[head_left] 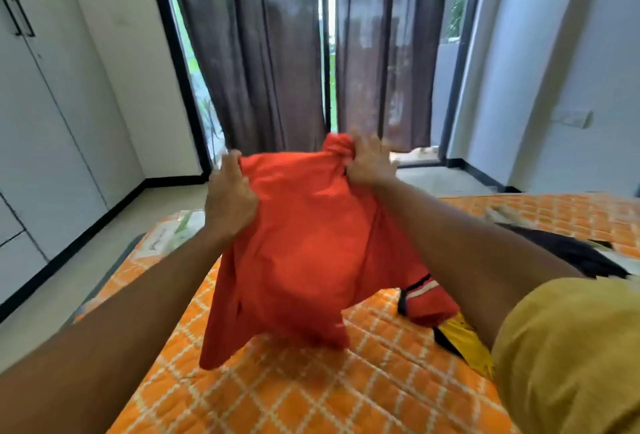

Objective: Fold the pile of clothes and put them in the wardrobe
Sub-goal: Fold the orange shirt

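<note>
Left hand (230, 198): gripping the upper left edge of the red garment (304, 243), fingers curling into the cloth, arm reaching forward from the lower left.
Right hand (369, 163): clutching a bunched knot of the same garment at its upper right corner; fingertips blurred.
Hands, relation: holding apart, one at each top corner, with the cloth spreading between them above the bed.
Wardrobe (45, 122): standing along the left wall, pale doors closed, two dark bar handles (20, 14) showing near the top left.
Curtains (263, 53): dark and sheer, hanging over a black-framed glass door straight ahead, daylight coming through a gap in the middle.
Bed (277, 392): lying under both arms, wearing an orange cover with a white lattice pattern.
Red garment, position: hanging from both hands over the bed, lower hem trailing on or just above the cover, cannot tell which; one sleeve with a black and white striped cuff (424, 286) drooping to the right, under the right forearm.
Black garment (568, 250): lying on the bed behind the right forearm.
Yellow garment (464, 340): lying on the bed beneath the right arm, partly hidden, touching the red sleeve.
Yellow sleeve (568, 357): covering the right upper arm.
Wall switch (571, 118): sitting on the right wall.
</note>
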